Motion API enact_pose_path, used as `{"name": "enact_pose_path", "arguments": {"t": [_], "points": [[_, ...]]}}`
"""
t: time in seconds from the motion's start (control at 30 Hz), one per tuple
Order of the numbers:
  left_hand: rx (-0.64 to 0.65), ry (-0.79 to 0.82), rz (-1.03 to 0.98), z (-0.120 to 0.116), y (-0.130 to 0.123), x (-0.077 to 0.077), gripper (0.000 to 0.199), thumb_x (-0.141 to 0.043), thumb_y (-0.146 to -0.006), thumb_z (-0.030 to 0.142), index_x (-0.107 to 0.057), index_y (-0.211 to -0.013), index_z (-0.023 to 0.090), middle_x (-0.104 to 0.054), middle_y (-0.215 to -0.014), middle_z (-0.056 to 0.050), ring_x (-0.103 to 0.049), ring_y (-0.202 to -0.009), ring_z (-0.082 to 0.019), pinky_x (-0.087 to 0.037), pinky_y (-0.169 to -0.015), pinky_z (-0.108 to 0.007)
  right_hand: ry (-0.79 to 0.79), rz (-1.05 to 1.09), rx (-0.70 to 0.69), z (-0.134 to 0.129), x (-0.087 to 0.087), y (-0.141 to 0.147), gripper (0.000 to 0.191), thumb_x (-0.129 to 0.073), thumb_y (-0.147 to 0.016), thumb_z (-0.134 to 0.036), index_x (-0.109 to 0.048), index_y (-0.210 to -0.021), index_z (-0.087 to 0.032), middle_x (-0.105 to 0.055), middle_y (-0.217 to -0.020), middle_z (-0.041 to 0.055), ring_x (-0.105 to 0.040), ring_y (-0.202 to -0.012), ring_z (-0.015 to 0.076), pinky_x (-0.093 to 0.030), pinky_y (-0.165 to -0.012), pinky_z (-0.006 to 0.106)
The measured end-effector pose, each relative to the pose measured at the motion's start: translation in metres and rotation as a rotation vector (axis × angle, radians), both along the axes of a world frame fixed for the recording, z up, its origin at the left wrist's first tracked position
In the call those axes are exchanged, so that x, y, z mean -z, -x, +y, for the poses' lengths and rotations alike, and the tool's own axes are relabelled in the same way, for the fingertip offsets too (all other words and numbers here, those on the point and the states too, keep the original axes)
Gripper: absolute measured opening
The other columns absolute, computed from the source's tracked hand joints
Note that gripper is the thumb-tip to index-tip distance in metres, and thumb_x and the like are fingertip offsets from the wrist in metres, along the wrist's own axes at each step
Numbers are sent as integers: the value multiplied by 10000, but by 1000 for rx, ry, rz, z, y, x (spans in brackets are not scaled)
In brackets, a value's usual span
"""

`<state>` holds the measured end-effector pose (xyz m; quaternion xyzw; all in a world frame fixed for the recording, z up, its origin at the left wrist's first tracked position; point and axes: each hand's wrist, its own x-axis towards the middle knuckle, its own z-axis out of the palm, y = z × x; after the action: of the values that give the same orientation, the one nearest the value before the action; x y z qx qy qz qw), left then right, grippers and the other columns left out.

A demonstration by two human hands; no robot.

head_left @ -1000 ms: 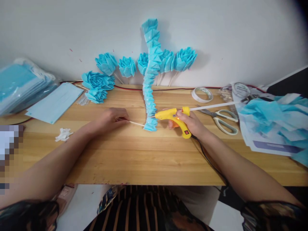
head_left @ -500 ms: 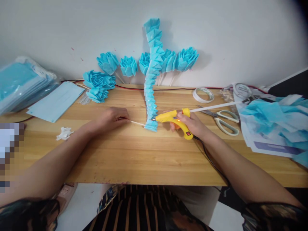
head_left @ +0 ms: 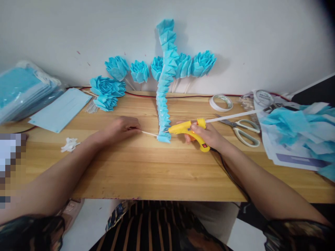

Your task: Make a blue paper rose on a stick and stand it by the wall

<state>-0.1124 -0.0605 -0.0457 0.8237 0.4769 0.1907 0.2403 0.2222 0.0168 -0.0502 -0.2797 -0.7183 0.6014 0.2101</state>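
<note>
Between the fingers of my left hand (head_left: 123,126) is one end of a thin white stick (head_left: 149,133). Its far end meets the near end of a long pleated strip of blue fabric (head_left: 164,101), which runs away from me over the table and up the wall. My right hand (head_left: 205,134) is wrapped round a yellow glue gun (head_left: 183,127). The gun's metal nozzle points left, over the lowest folds of the strip, and a white glue stick (head_left: 230,115) juts from its back. Whether the nozzle touches the fabric I cannot tell.
Several blue fabric flowers (head_left: 204,64) on stems lean against the wall. Scissors (head_left: 244,130) and a tape roll (head_left: 221,103) lie right, beside cut blue fabric (head_left: 298,122). To the left are blue sheets (head_left: 61,108), a plastic-wrapped stack (head_left: 24,89) and small white scraps (head_left: 70,144). The gun's cord (head_left: 227,170) crosses the table edge.
The glue gun's nozzle has shifted very slightly left across the strip's near end. My left hand stays in place with the white stick.
</note>
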Motion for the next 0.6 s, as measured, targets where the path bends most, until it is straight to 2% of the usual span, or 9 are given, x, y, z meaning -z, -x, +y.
{"name": "enact_pose_path", "arguments": {"t": [0.13, 0.6], "points": [[-5, 5, -7, 0, 0, 1, 290, -502, -993, 342, -656, -850, 143, -667, -832, -59, -598, -753, -153, -429, -691, -251, -50, -2, -43, 0, 0, 0, 593, -541, -927, -653, -652, -604, -167, -622, -619, 28, -528, -582, 106, -454, -597, 237], [-13, 7, 2, -1, 1, 1, 278, -504, -992, 333, -659, -858, 145, -672, -845, -56, -606, -768, -150, -436, -701, -242, -69, -32, -59, 1, 2, 0, 596, -530, -942, -634, -642, -589, -167, -598, -610, 20, -507, -567, 100, -414, -557, 231]]}}
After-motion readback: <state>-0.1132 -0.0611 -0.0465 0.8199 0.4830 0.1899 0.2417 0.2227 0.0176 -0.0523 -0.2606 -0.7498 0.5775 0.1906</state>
